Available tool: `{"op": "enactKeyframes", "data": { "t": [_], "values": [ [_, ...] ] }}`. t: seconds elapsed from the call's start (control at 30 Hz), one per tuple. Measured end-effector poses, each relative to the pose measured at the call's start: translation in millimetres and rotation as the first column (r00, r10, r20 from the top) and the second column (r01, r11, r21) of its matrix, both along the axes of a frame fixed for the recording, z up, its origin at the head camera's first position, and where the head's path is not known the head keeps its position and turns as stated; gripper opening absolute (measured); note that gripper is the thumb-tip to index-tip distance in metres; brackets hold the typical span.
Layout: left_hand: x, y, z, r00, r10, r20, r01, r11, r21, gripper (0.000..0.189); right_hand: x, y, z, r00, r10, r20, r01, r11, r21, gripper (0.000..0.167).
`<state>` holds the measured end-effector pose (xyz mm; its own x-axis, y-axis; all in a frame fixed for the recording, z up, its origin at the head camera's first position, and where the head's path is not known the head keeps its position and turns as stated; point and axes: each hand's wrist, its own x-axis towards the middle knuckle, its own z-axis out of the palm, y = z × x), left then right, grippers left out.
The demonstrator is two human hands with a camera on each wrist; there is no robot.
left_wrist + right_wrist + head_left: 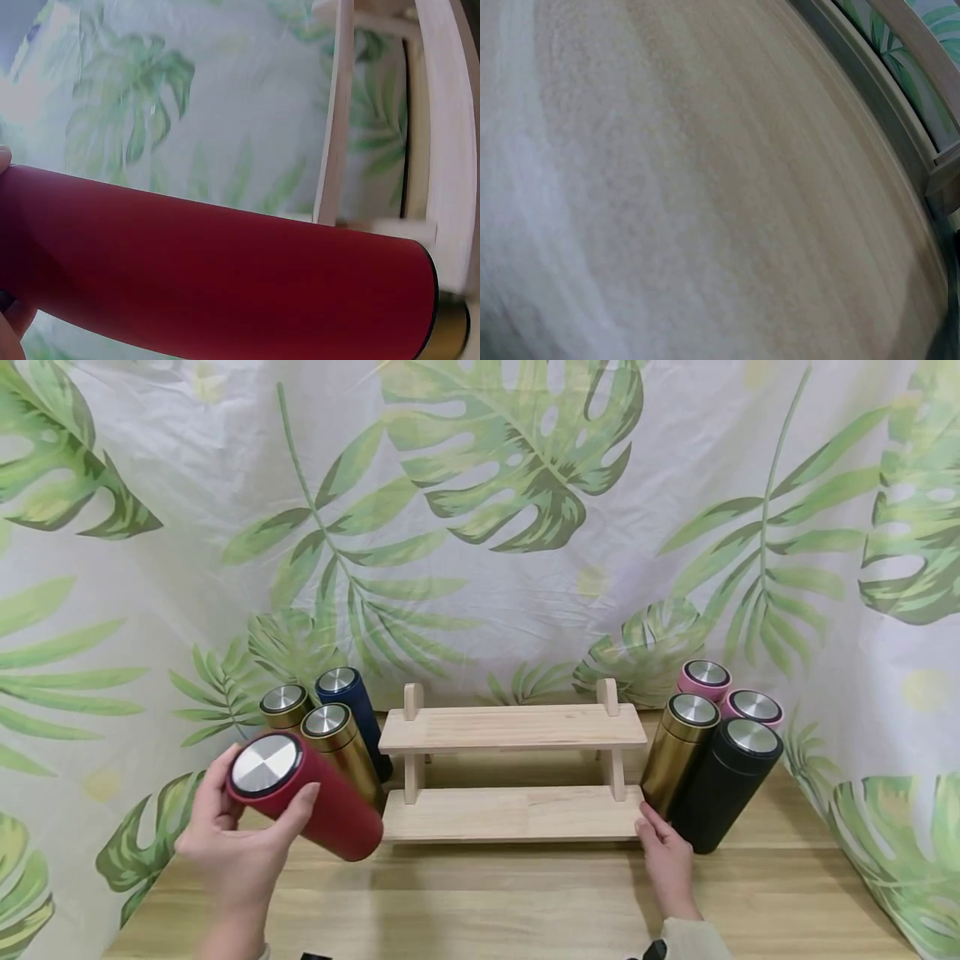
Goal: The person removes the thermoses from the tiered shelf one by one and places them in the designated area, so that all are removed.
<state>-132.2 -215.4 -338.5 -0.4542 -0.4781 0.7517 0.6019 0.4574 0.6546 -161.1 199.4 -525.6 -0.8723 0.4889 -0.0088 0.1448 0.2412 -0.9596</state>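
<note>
My left hand grips a red thermos near its lid, with the thumb on one side and fingers on the other. The thermos is tilted, its silver-topped lid toward me and its base toward the shelf. In the left wrist view, the red body stretches across the lower part, with fingers at the left edge. At the right end of a two-tier wooden shelf, my right hand touches the lower board's corner with extended fingers. The right wrist view shows tabletop and part of the shelf, without the hand.
Left of the shelf stand a navy thermos and two gold ones, the nearer gold thermos partly behind the red one. To the right are a gold thermos, a black thermos and two pink ones. A leaf-print cloth hangs behind.
</note>
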Motion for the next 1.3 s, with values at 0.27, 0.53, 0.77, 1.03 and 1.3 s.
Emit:
{"op": "enactKeyframes", "data": {
  "t": [0.27,0.53,0.77,1.03,1.3],
  "values": [
    [4.6,-32.2,-15.2,0.958,0.221,0.181,-0.22,0.975,-0.022,0.074,2.2,0,-1.5,1.0,-0.006,-0.01,0.006,1.0,-0.005,0.037],
    [-15.6,-42.1,-32.9,0.944,0.203,0.26,-0.228,0.971,0.072,0.076,1.4,0,-2.0,1.0,-0.003,-0.018,0.003,1.0,-0.013,0.038],
    [-31.9,-43.1,-46.2,0.941,0.123,0.316,-0.186,0.967,0.176,0.075,1.8,0,-1.8,1.0,-0.001,-0.009,0.001,1.0,-0.014,0.037],
    [-45.2,-48.4,-60.3,0.949,0.063,0.309,-0.158,0.943,0.292,0.074,0.0,1,0.2,1.0,0.008,-0.02,-0.008,1.0,-0.009,0.038],
    [-55.2,-50.3,-67.1,0.932,0.059,0.358,-0.161,0.952,0.261,0.072,-0.8,2,-0.6,1.0,0.01,-0.009,-0.01,1.0,-0.014,0.037]
  ]
}}
